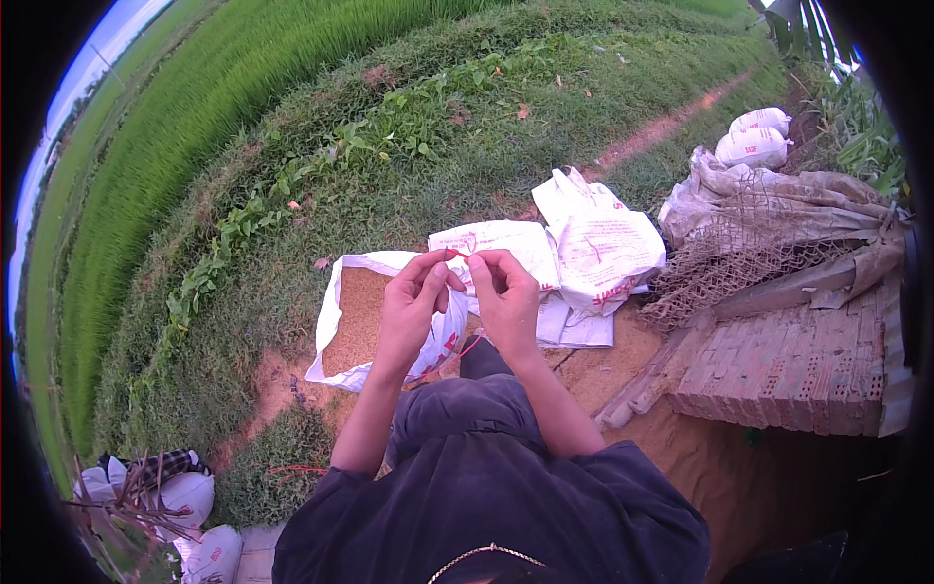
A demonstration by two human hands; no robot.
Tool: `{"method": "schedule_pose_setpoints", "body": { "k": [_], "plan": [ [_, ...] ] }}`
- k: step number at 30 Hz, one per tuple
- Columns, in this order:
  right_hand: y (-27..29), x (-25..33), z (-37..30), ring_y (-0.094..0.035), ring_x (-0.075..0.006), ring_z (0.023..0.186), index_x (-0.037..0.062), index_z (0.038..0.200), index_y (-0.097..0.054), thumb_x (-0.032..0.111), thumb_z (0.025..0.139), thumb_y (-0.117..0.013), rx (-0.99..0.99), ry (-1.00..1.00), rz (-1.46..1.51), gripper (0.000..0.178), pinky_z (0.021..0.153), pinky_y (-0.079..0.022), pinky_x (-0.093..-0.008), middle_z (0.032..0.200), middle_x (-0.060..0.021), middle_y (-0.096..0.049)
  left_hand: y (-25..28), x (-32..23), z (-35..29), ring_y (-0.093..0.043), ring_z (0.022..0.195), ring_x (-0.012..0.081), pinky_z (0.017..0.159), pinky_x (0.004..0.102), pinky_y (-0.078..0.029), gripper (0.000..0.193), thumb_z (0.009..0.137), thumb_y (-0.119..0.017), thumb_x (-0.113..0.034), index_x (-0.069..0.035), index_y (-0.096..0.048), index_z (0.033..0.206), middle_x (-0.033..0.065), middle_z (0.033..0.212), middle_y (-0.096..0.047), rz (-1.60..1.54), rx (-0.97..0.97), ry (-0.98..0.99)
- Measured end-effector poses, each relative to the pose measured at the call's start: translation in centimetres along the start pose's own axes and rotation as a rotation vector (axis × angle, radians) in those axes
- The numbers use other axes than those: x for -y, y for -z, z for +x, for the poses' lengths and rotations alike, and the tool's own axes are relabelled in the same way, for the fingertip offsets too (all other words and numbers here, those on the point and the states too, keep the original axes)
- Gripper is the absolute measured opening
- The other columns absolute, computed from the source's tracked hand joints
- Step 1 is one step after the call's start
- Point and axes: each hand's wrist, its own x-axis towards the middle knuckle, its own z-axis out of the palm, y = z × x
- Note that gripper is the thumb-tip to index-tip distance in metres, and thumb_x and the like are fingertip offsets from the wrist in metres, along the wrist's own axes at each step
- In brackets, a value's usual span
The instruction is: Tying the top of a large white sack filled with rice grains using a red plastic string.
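My left hand [413, 297] and my right hand [508, 297] are raised close together in front of me, fingers pinched. A thin red string [457, 254] runs between their fingertips. Below and behind my left hand is a white sack [331, 316] with its mouth wide open, full of brown grain-like material [360, 316]. Part of this sack is hidden behind my left hand and wrist. Beside the sack, under my right hand, runs another stretch of red string [449, 362].
Flat white sacks [506, 243] and a bulky white sack [608, 253] lie ahead. To the right are a net [710, 273] over crumpled sheeting and a brick structure [778, 375]. Filled sacks [754, 146] stand far right, others [209, 555] lower left. Grass [467, 156] borders a green field.
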Motion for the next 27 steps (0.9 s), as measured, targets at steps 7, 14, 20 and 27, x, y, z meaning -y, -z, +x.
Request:
{"method": "schedule_pose_setpoints", "body": {
  "k": [7, 14, 20, 27],
  "plan": [
    [1.5, -1.4, 1.9, -0.051, -0.0051, 0.059, -0.0008, 0.093, -0.064, 0.017, 0.093, -0.063, 0.114, -0.061, 0.042, 0.018, 0.053, -0.039, -0.0242, 0.068, -0.0017, -0.063, -1.6, 1.0, 1.7, -0.045, 0.062, 0.0034, 0.054, 0.0179, -0.035, 0.025, 0.099, -0.054, -0.014, 0.001, -0.06, 0.117, 0.0042, 0.083, -0.064, 0.024, -0.057, 0.024],
    [2.7, -2.6, 5.8, -0.052, -0.0081, 0.057, 0.0006, 0.103, -0.059, 0.019, 0.097, -0.057, 0.341, -0.071, 0.0, 0.019, 0.053, -0.041, -0.0262, 0.067, -0.0031, -0.06, -2.8, 2.8, 3.5, -0.05, 0.064, 0.0036, 0.058, 0.0203, -0.041, 0.024, 0.094, -0.061, -0.009, 0.0, -0.066, 0.116, 0.0004, 0.081, -0.065, 0.271, -0.193, -0.09],
    [5.5, -9.1, 7.1, -0.051, -0.0051, 0.073, 0.0013, 0.103, -0.057, 0.014, 0.099, -0.053, 0.799, -0.188, 0.094, 0.014, 0.064, -0.043, -0.0214, 0.081, 0.0011, -0.057, -3.9, 5.2, 2.2, -0.061, 0.063, 0.0122, 0.058, 0.0284, -0.047, 0.031, 0.085, -0.07, -0.014, -0.002, -0.063, 0.112, 0.0065, 0.07, -0.066, 0.698, -0.281, -0.036],
    [7.1, -10.4, 12.5, -0.055, -0.0097, 0.072, 0.003, 0.092, -0.057, 0.017, 0.099, -0.053, 0.293, -0.285, 0.443, 0.016, 0.069, -0.044, -0.0245, 0.08, -0.0028, -0.061, -4.3, 7.9, -0.7, -0.067, 0.076, 0.0279, 0.069, 0.0373, -0.051, 0.031, 0.085, -0.064, -0.015, -0.01, -0.064, 0.115, 0.0124, 0.082, -0.069, 0.978, -0.059, 0.114]
  ]
}}
